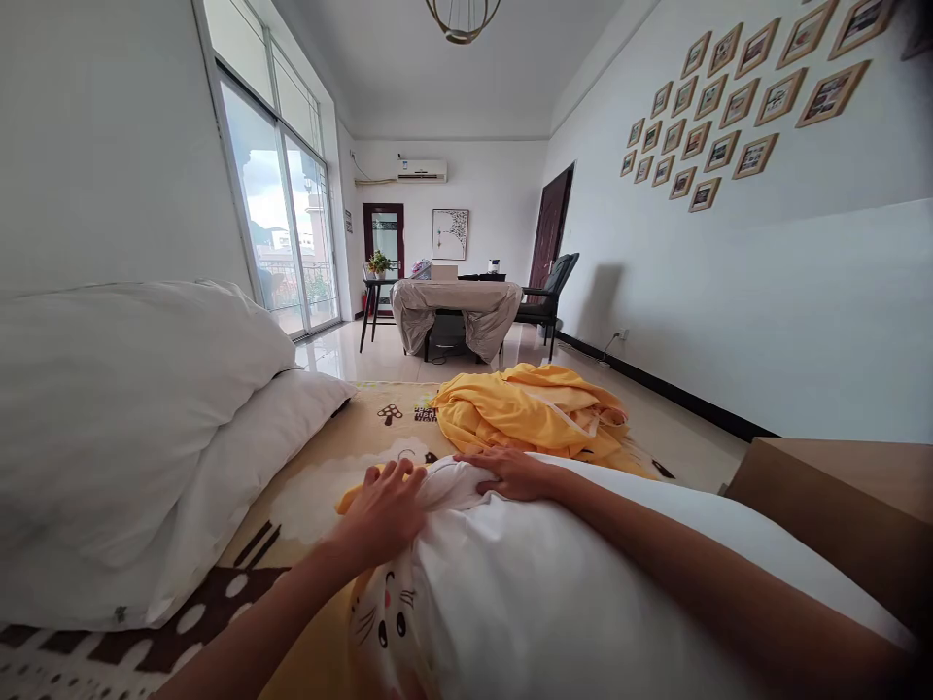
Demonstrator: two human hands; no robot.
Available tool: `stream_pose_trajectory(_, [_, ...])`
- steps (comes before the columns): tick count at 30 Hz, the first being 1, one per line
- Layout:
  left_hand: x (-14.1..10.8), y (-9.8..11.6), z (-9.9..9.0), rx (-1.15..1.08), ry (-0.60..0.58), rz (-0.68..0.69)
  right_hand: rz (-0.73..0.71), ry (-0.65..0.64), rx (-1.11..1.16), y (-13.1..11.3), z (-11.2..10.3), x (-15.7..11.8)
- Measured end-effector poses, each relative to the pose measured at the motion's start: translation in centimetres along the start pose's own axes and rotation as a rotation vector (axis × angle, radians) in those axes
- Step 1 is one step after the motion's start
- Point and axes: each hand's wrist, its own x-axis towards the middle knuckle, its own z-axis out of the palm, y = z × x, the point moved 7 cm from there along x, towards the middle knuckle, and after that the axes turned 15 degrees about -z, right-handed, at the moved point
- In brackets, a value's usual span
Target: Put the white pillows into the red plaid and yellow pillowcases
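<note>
A large white pillow [525, 564] lies in front of me on the bed. Over its left end is a yellow pillowcase [386, 632] printed with a whiskered cartoon face, its lower part cut off by the frame. My left hand [386, 506] curls its fingers over the pillowcase's edge, where yellow cloth shows beside the white. Across the far end of the pillow my right hand [510, 473] rests with fingers stretched and thumb apart, pressing on bunched white fabric. The fingertips of the left hand are partly hidden.
White pillows [131, 418] are stacked on the left. Beyond my hands, crumpled yellow bedding [525, 413] lies on the patterned blanket [313, 486]. A cardboard box [838, 496] stands at the right. Farther off are a covered table [459, 292] and a black chair [550, 297].
</note>
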Motion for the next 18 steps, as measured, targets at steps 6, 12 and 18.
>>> stream_pose_trajectory(6, [2.1,0.1,1.0,0.094,-0.044,-0.126,-0.015,0.029,-0.056,-2.6,-0.7,0.0])
stream_pose_trajectory(12, [2.6,0.3,-0.6,0.120,0.018,-0.232,-0.074,-0.012,-0.265,-7.3,-2.2,0.3])
stream_pose_trajectory(18, [4.5,0.5,-1.7,0.066,0.116,-0.340,-0.126,-0.091,-0.494,-11.8,-2.6,0.5])
